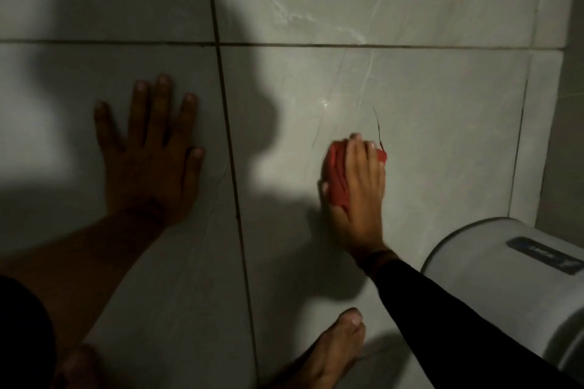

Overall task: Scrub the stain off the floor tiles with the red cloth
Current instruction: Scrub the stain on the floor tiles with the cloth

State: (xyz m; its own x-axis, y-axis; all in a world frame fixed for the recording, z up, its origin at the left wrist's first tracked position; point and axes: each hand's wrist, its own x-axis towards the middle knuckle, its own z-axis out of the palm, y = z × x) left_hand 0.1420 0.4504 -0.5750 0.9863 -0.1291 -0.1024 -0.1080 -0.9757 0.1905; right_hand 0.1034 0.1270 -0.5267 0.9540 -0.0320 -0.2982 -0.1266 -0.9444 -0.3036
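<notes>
My bare foot (335, 350) sits lowest in the frame, at the bottom centre, planted on the floor tiles (442, 142), and a pale rounded appliance (512, 278) crowds the lower right corner beside my black sleeve (442, 319). Following that sleeve up toward the middle right of the frame, my right hand (357, 186) lies palm down, grasping the red cloth (336, 174) and pressing it flat to the tile; the cloth bunches out under my fingers and shows mostly on the hand's left side, with a small red edge peeking past my fingertips on the right. What matters for the next stroke is a thin dark mark (377, 126) that runs nearly upright in the frame, just above and slightly right of my fingertips, its lower end almost meeting the cloth's edge; I take it for the stain, though it could be a loose thread. So the rub should go forward, up the frame, along that line's length. My left hand (151, 161) is well apart, across the dark grout line (229, 148) in the left middle of the frame, fingers spread and released, holding nothing, flat on the neighbouring tile in shadow as a brace. The right hand is plainly the nearer one.
</notes>
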